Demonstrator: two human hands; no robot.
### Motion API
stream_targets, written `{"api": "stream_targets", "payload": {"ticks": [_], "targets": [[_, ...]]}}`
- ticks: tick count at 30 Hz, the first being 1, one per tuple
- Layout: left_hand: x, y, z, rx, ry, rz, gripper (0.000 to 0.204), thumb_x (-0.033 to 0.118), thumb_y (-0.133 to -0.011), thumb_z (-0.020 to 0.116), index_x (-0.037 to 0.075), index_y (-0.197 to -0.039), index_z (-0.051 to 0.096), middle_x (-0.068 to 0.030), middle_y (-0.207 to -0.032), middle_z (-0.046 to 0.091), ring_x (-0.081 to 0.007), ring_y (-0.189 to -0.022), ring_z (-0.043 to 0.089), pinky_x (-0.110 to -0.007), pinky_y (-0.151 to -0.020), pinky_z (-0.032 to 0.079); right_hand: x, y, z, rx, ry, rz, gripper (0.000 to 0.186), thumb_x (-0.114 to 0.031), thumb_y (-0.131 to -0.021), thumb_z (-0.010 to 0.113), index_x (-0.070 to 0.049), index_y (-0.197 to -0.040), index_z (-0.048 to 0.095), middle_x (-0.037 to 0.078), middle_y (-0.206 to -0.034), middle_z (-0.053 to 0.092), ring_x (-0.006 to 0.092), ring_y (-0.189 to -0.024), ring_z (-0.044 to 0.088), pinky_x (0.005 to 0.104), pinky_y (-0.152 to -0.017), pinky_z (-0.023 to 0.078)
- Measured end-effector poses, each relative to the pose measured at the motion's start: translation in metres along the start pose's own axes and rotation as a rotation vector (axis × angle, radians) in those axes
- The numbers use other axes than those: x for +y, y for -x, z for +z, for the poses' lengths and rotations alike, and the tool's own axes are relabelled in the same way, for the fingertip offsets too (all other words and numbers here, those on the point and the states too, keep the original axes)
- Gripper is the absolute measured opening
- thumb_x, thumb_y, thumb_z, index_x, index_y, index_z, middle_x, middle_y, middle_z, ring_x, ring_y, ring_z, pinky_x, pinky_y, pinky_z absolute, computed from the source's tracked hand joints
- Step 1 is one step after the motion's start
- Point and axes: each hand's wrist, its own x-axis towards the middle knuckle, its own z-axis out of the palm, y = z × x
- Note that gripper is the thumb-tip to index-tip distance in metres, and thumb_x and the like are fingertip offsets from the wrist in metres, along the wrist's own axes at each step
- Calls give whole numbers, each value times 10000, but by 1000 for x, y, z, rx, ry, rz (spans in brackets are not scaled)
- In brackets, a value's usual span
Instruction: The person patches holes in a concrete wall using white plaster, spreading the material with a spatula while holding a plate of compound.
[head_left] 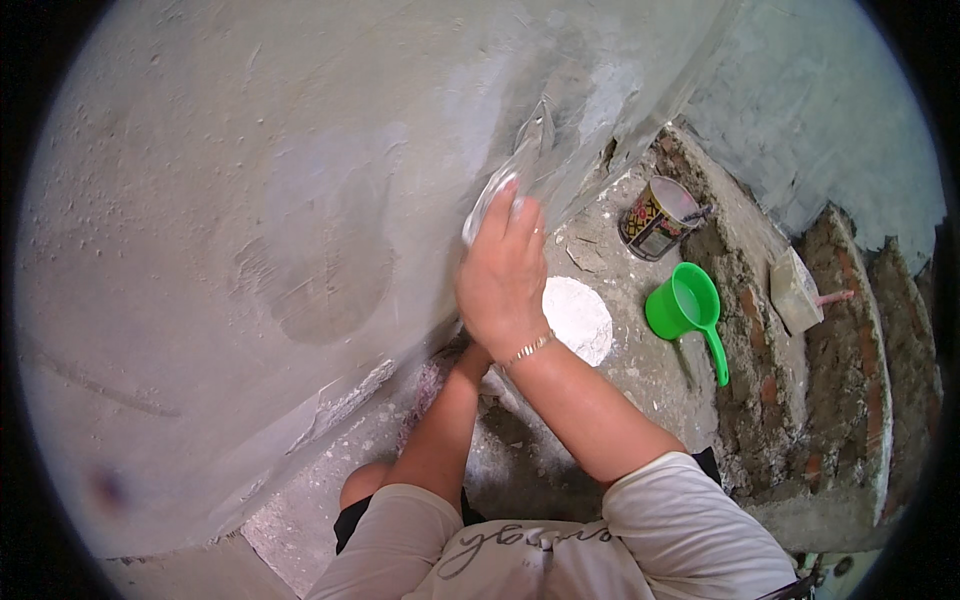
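My right hand (pixel 505 265) is closed on a shiny, flat putty blade (pixel 500 185), its fingers pressed along the near end. The blade lies against the grey plastered wall (pixel 340 110), beside a darker smeared patch. A bracelet circles my right wrist. My left forearm (pixel 440 430) reaches up beneath the right wrist, and the right hand and wrist hide my left hand and its fingers. Just right of my right wrist, a round mass of white filler (pixel 578 320) sits low down, partly covered by my forearm.
A green dipper (pixel 684 300) with a long handle stands on the floor at right. Behind it is a patterned paint tin (pixel 658 218). Further right, a pale block-shaped tool with a pinkish handle (pixel 797 290) rests on rough, stepped masonry (pixel 760 350).
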Motion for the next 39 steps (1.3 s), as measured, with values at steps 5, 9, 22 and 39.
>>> {"api": "stream_targets", "payload": {"ticks": [5, 9, 22, 39], "targets": [[-16, -13, -11, 14, -40, 91, 1144, 519, -538, 860, -195, -1277, 357, -304, -1302, 469, -351, -1214, 489, -370, -1009, 398, 13, 34, -39, -223, -266, -44, 546, 69, -703, 530, 44, -1247, 487, 219, -971, 511, 380, -898, 538, 422, -811, 465], [0, 2, -7, 2, -33, -126, 1159, 521, -534, 861, -195, -1283, 342, -306, -1308, 462, -352, -1215, 486, -370, -1007, 400, 62, -12, -66, 104, -287, -85, 368, 56, -756, 544, 22, -1121, 575, 178, -899, 576, 301, -892, 574, 371, -777, 473], [-41, -30, -12, -71, -622, 140, 1102, 511, -543, 847, -152, -1298, 394, -286, -1320, 469, -343, -1255, 454, -369, -1061, 333, 20, 6, -46, 68, -272, -287, 672, 62, -620, 575, -43, -1282, 541, 178, -1013, 544, 348, -936, 554, 396, -823, 473], [19, 14, -6, 50, -6, -191, 1114, 491, -548, 863, -181, -1289, 372, -301, -1342, 435, -347, -1265, 438, -371, -1033, 380, 58, -33, -39, 191, -345, 16, 587, 30, -697, 568, 5, -1281, 515, 189, -954, 533, 355, -872, 543, 411, -782, 447]]}}
